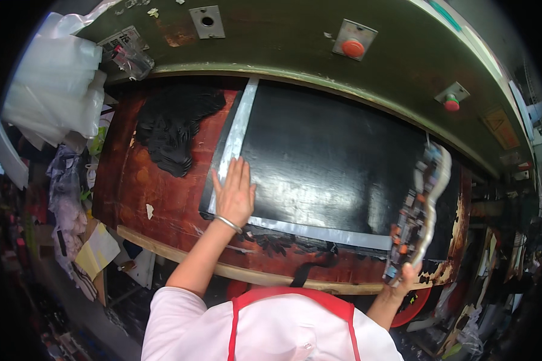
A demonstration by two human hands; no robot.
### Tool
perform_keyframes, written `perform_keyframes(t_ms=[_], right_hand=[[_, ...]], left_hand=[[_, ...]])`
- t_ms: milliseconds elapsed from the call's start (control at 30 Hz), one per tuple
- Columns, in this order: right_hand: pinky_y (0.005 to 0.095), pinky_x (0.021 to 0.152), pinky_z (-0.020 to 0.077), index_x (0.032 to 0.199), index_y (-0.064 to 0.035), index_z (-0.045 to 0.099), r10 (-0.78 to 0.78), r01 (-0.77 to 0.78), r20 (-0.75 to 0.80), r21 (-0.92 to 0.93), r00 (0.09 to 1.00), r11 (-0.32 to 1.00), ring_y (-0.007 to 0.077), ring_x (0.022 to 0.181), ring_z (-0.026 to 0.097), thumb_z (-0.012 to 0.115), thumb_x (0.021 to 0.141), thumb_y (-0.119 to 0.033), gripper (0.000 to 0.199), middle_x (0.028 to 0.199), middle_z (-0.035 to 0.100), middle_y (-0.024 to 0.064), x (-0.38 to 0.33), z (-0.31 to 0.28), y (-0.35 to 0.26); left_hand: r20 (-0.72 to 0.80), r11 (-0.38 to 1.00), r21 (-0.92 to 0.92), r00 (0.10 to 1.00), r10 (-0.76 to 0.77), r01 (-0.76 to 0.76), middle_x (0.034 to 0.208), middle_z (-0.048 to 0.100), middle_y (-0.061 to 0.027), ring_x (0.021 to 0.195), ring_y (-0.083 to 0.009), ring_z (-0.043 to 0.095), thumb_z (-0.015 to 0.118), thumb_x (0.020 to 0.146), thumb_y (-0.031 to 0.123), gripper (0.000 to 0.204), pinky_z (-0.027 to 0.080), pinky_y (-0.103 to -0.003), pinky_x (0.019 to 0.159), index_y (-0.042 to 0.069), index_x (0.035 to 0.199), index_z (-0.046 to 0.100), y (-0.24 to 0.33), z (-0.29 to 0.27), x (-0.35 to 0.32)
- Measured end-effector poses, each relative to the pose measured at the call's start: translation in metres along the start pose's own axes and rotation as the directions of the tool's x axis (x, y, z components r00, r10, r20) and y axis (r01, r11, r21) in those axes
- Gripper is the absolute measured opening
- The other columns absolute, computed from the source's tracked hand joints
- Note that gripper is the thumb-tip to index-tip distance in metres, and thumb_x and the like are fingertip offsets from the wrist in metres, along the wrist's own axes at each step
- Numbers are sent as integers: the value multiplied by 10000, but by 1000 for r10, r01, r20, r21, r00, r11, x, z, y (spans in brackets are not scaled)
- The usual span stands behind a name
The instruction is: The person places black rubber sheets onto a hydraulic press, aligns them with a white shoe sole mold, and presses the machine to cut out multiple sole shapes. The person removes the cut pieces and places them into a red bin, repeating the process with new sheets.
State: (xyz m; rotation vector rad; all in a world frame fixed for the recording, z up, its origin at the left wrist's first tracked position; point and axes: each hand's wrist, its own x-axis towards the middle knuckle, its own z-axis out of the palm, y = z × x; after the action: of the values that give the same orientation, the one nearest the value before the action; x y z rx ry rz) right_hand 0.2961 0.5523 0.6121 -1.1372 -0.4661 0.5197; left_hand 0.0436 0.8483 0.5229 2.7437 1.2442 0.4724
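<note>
My left hand [235, 191] lies flat with its fingers stretched out, across the edge of a black sheet [319, 156] and a pale metal strip [239, 123] along its left side. A bangle circles that wrist. On the right, my right hand [403, 280] grips the near end of a long cutting die [417, 210], tilted up over the sheet's right part. The die has a pale wavy edge and a face crowded with orange and dark pieces. Another pale strip [319, 231] runs along the sheet's near edge.
A heap of thin black pieces [174, 129] rests on the worn red board [144, 186] at left. Beyond stands a green machine beam [283, 42] with a red push button [353, 48]. Clear plastic bags [54, 84] hang at far left. A red tub [412, 310] sits below right.
</note>
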Motion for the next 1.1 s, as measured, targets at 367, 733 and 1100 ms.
perform_keyframes(t_ms=[367, 733, 1100], right_hand=[[437, 1075, 380, 1279, -40, 589, -144, 388, 367, -779, 919, 492, 449, 1303, 412, 880, 509, -98, 825, 1442, 294, 337, 48, 220, 145], [510, 985, 447, 1188, 86, 573, -132, 668, 689, -608, 712, 430, 448, 1195, 528, 769, 728, -136, 547, 1232, 554, 306, 55, 206, 130], [403, 1132, 288, 1527, 19, 110, -500, 234, -193, -707, 844, 667, 309, 1395, 334, 541, 987, -212, 729, 1505, 311, 258, 256, 63, 51]], left_hand=[[-7, 961, -275, 999, -40, 37, 1416, 468, -212, 1365, -327, 410, 594, 860, 91, 666, 177, -590, 1145, -66, 1439, 304, 0, -7, 6], [-48, 967, -250, 997, -54, 40, 1390, 515, -167, 1363, -289, 422, 549, 866, 52, 571, 194, -555, 1154, -17, 1410, 394, 0, 1, 52], [-284, 931, -363, 956, -69, -40, 985, 636, -155, 888, -328, 587, 597, 855, -6, 330, 456, -412, 806, 5, 1184, 610, -14, 1, 120]])
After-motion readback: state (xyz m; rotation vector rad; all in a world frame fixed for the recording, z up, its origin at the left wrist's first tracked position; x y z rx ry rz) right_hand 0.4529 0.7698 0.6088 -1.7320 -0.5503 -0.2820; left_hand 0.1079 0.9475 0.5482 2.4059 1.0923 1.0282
